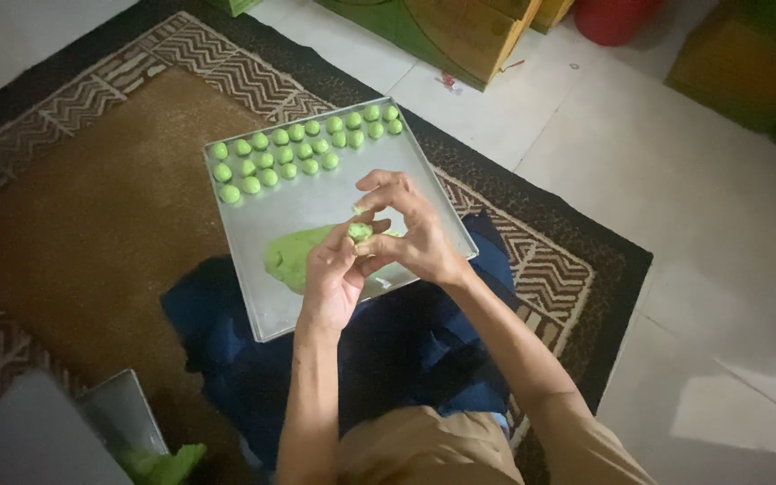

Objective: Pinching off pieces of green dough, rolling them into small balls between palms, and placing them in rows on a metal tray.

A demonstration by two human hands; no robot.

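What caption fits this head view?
Both hands, left hand and right hand, pinch green dough over a metal tray.

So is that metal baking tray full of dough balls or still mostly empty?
Mostly empty. The green dough balls fill only the far edge of the tray; a dough lump lies near the hands, with bare metal between.

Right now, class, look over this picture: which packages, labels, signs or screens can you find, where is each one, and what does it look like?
Screens, signs, labels: none that can be made out.
Box-like containers: top edge, on the white tiled floor, green and yellow-brown, possibly packaging; too dim to tell.
Small red-and-white scrap: on the floor just beyond the rug, maybe a wrapper.
Red round thing: top edge, cut off by the frame.
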